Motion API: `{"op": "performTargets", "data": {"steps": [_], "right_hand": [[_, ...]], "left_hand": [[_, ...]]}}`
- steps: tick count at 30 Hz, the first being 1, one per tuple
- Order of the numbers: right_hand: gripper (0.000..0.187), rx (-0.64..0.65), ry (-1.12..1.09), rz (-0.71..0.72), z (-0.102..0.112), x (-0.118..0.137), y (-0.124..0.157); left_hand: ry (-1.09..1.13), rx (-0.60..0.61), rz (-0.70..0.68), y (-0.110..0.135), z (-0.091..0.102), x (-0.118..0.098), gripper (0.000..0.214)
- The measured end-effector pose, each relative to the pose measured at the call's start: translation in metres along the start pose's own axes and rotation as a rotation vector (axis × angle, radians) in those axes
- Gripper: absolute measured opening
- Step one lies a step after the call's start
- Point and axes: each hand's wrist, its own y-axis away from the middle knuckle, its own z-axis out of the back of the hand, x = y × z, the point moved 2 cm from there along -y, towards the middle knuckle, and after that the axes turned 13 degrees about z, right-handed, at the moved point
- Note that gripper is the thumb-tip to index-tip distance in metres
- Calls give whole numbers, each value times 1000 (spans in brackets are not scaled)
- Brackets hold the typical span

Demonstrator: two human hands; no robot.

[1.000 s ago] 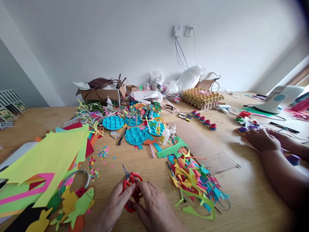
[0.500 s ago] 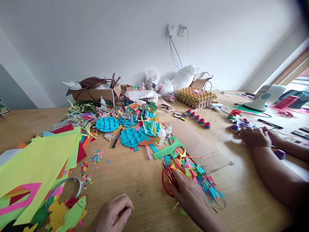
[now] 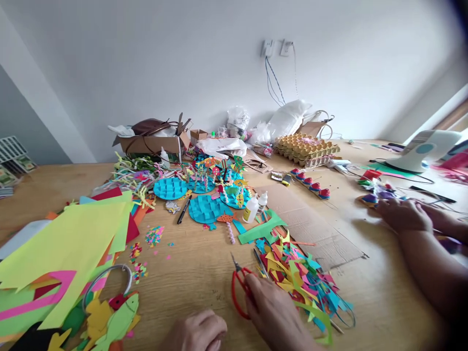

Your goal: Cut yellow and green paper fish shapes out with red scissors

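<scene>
My right hand [image 3: 272,312] grips a pair of red-handled scissors [image 3: 234,292] by one handle loop, with the blades pointing away from me over bare wood. Close beside it on the right lies a heap of colourful paper scraps [image 3: 303,278], a pen-like stick [image 3: 260,263] at its near-left edge. My left hand [image 3: 201,331] rests at the bottom edge, fingers curled in and nothing visible in them. Ahead are blue paper discs [image 3: 208,208] bearing small paper fish, a black marker [image 3: 184,209] and two white glue bottles [image 3: 250,209].
Coloured paper sheets [image 3: 69,234] and cut paper fish [image 3: 119,321] lie on the left. A cardboard sheet [image 3: 310,224] stretches right of centre. Egg trays [image 3: 305,148], plastic bags and a box [image 3: 149,146] line the wall. Another person's hands [image 3: 405,214] work at the right.
My right hand has drawn the scissors left, off the scraps heap. My left hand has shifted right and lower in view. The whole view has swung slightly left.
</scene>
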Motion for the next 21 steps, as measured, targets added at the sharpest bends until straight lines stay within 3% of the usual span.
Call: {"op": "performTargets", "data": {"steps": [3,6,9,12,16,21], "right_hand": [[18,80,-16,-15,-7,17,-6],[17,157,-2,-44,-7,22,-8],[10,177,-18,-49,4,14,-7],[14,167,26,-205,16,-8,-6],[14,158,75,-329,19,-38,-12],[12,139,72,-390,10,-49,-20]], "left_hand": [[-20,-39,35,-4,-16,8,51],[-96,-98,36,-9,-45,24,67],[-122,-83,-4,-12,-70,37,76],[-110,-93,-50,-13,-82,44,76],[-128,-98,-108,-10,-85,49,74],[-70,-94,-138,-7,-59,40,70]]}}
